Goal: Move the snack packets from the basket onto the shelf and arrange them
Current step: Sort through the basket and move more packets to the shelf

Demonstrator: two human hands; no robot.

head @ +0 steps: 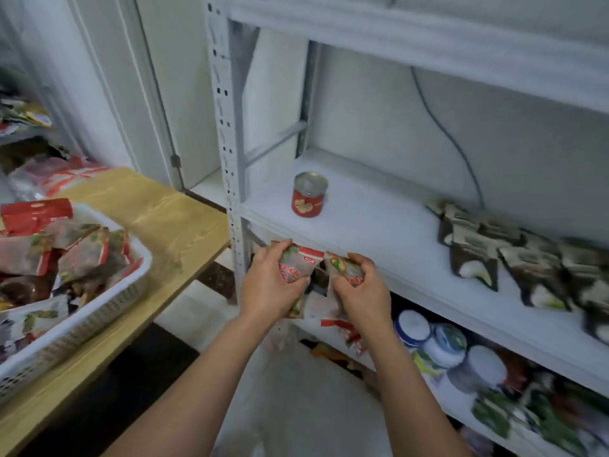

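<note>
My left hand (267,285) grips a clear snack packet with a red top strip (298,267) just in front of the white shelf board's front edge (389,268). Beside it, my right hand (361,288) grips a second snack packet (347,268), and more packets hang below that hand. The white basket (99,311) stands on the wooden table at the left, holding several similar red-trimmed packets (75,255). Both hands are level with the shelf's left front corner, to the right of the basket.
A red can (309,195) stands on the shelf board at the left. Several dark packets (514,258) lie on its right part. The lower shelf holds white tubs (441,344) and green packets. The wooden table (158,212) abuts the shelf post (227,133).
</note>
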